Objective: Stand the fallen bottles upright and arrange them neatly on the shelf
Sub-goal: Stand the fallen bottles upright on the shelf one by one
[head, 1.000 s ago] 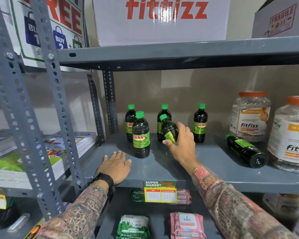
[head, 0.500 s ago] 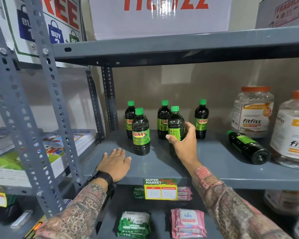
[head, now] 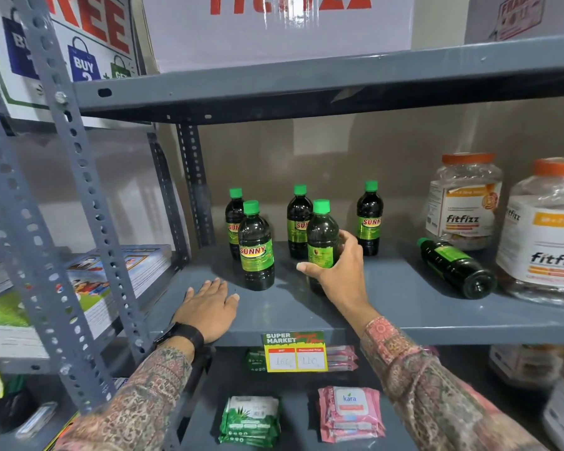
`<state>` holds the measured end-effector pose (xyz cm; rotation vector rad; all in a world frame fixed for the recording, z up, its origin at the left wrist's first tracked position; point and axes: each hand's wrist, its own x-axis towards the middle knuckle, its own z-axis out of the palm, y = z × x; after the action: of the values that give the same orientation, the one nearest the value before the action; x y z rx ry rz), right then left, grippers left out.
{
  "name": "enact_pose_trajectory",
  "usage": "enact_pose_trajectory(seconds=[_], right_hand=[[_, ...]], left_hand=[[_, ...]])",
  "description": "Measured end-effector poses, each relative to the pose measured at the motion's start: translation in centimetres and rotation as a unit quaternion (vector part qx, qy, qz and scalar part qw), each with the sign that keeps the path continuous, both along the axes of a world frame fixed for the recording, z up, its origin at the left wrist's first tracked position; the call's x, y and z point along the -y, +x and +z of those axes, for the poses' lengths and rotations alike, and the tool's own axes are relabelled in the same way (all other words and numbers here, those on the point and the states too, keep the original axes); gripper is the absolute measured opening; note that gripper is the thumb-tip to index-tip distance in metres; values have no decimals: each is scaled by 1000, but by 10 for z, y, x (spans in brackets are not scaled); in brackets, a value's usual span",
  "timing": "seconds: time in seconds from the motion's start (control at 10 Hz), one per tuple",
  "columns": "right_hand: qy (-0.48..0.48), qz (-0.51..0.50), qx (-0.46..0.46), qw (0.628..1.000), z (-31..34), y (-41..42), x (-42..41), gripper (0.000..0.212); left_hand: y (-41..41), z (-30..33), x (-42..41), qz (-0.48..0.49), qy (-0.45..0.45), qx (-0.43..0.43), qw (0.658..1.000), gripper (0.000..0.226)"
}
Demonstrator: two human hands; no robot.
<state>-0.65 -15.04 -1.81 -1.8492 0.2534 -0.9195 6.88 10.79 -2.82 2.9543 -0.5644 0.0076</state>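
Dark bottles with green caps and green SUNNY labels stand on the grey shelf (head: 388, 307). Three stand upright in a back row: left (head: 233, 219), middle (head: 297, 219), right (head: 369, 219). In front, a fourth bottle (head: 255, 249) stands upright on the left. My right hand (head: 342, 271) grips a fifth bottle (head: 321, 236), upright on the shelf in front of the middle one. One more bottle (head: 455, 266) lies on its side to the right, cap pointing back-left. My left hand (head: 209, 307) rests flat on the shelf's front left, fingers apart.
Two large fitfizz jars (head: 463, 200) (head: 547, 236) with orange lids stand at the right, close to the fallen bottle. A price tag (head: 294, 351) hangs on the shelf's front edge. Wipe packs (head: 350, 413) lie on the shelf below. Stacked booklets (head: 118, 271) fill the left rack.
My right hand has tipped the tilted bottle upright and set it on the shelf in front of the middle back bottle. The left hand has stayed flat. The camera has tilted slightly down.
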Motion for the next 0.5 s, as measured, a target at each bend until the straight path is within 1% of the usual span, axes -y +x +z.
enact_pose_trajectory(seconds=[0.1, 0.2, 0.3, 0.4, 0.5], right_hand=[[-1, -7, 14, 1000, -1, -1, 1, 102], [30, 9, 7, 999, -2, -2, 3, 93], [39, 11, 10, 999, 0, -4, 1, 94], [14, -24, 5, 1000, 2, -3, -1, 106], [11, -29, 6, 1000, 0, -2, 1, 97]], left_hand=[[-1, 0, -1, 1, 2, 0, 1000, 67], [-1, 0, -1, 1, 0, 0, 1000, 67], [-1, 0, -2, 2, -1, 2, 1000, 67], [-1, 0, -2, 3, -1, 2, 1000, 67], [-2, 1, -2, 3, -1, 0, 1000, 67]])
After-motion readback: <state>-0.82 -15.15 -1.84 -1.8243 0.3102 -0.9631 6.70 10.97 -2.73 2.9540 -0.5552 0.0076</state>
